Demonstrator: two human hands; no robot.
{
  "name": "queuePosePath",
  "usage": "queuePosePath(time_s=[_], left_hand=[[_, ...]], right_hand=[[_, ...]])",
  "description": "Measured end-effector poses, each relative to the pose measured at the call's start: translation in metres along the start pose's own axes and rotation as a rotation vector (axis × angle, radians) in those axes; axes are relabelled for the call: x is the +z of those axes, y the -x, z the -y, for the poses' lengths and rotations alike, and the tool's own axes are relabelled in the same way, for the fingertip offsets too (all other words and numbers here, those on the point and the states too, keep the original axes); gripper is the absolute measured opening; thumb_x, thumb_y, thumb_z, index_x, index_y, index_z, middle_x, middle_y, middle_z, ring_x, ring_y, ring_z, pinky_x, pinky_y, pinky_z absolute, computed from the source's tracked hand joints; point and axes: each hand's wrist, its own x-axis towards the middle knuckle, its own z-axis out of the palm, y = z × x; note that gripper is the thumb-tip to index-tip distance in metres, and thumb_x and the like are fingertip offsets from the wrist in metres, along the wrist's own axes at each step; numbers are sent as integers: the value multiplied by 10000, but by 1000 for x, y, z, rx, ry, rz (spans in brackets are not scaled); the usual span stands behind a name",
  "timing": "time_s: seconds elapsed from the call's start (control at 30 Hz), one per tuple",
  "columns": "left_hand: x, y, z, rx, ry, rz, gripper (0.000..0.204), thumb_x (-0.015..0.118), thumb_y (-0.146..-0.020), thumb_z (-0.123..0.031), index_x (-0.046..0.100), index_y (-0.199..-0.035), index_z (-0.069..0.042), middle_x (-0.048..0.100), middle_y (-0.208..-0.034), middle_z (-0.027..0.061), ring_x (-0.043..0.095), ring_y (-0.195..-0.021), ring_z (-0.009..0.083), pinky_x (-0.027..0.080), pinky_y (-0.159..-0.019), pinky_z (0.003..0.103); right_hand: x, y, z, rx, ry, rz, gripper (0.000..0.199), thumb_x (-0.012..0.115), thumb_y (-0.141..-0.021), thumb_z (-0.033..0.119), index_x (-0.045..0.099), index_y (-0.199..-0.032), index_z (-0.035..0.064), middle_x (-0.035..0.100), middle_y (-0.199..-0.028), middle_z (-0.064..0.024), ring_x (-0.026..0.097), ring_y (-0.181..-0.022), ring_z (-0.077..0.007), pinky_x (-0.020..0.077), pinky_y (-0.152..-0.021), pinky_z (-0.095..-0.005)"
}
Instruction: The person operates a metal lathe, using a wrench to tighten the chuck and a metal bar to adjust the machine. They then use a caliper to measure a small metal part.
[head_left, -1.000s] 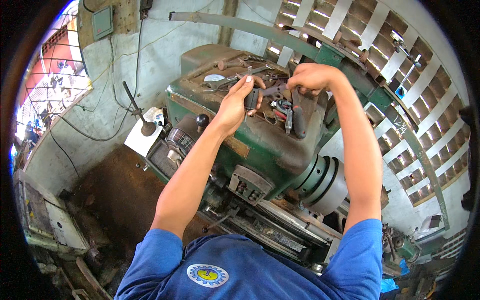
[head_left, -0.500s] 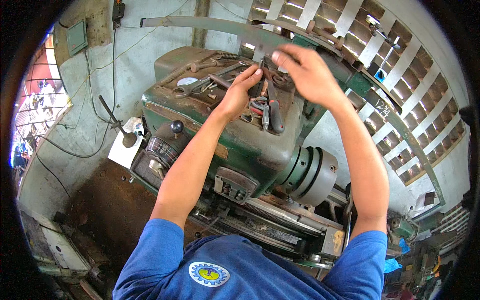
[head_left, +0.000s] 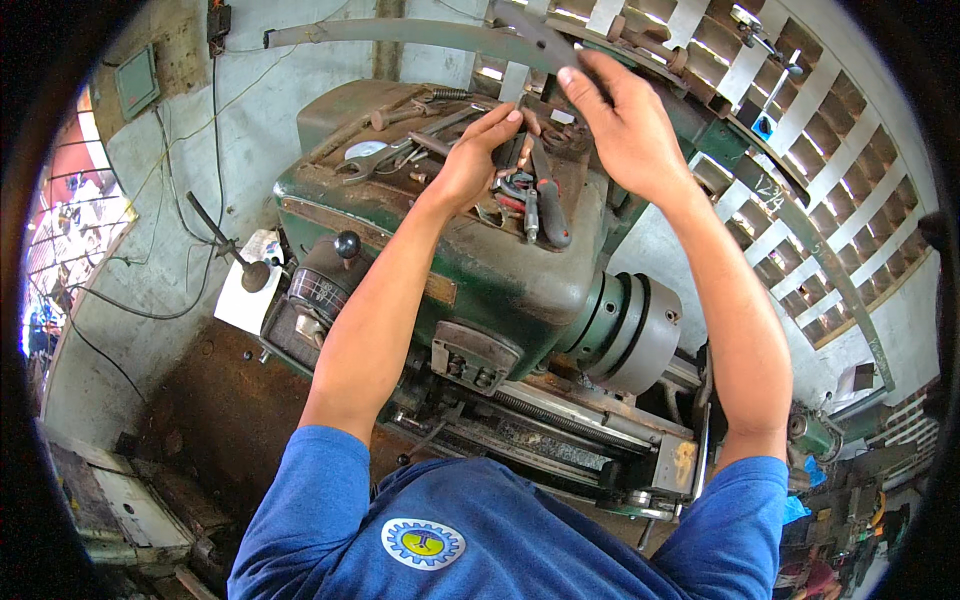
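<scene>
A cluster of hand tools [head_left: 520, 195] lies heaped on the flat top of the green lathe headstock [head_left: 500, 285]; a dark-handled screwdriver [head_left: 548, 212] points toward the person, beside a thin metal shaft; a grey open-ended wrench [head_left: 375, 165] lies flat to the left, apart from the heap.

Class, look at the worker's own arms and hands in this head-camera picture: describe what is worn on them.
Both forearms are bare, and the left hand and right hand wear no gloves. No watch, ring or band shows. Short blue sleeves of a shirt cover the upper arms; the shirt bears a round blue, white and yellow gear-shaped badge.
</scene>
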Motion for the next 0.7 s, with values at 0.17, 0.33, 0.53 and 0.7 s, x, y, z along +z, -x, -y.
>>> queuePosePath(time_s=[0.17, 0.33, 0.53, 0.7], left_hand=[[-1, -4, 1, -64, -29, -5, 285, 464, -1098, -299, 628, -1136, -69, 602, -889, -19, 551, -772, 70, 453, -692, 228], [-7, -7, 1, -79, -96, -30, 265, 434, -1105, -269, 587, -1165, -60, 620, -951, 17, 585, -830, 116, 469, -707, 262], [-11, -7, 2, -53, -91, 26, 269, 436, -1103, -299, 577, -1173, -81, 619, -911, 9, 580, -793, 107, 444, -661, 246], [-12, -6, 1, -37, -94, -34, 274, 431, -1103, -305, 579, -1139, -77, 602, -873, 14, 558, -772, 112, 419, -643, 259]], right_hand=[[7, 1, -4, 16, -36, -54, 454, 603, -996, 360, 652, -1176, -54, 695, -1005, -296, 678, -1003, -452, 525, -862, -462], [8, 1, -5, 105, -92, 18, 438, 607, -995, 368, 674, -1163, -32, 708, -1006, -269, 690, -996, -421, 524, -871, -448], [14, 3, -8, 183, -76, -26, 487, 592, -1025, 351, 627, -1231, -89, 716, -1117, -218, 672, -1051, -241, 491, -950, -358], [19, 0, -18, 204, -103, 68, 432, 592, -1033, 304, 631, -1231, -79, 719, -1043, -162, 635, -979, -159, 495, -904, -331]])
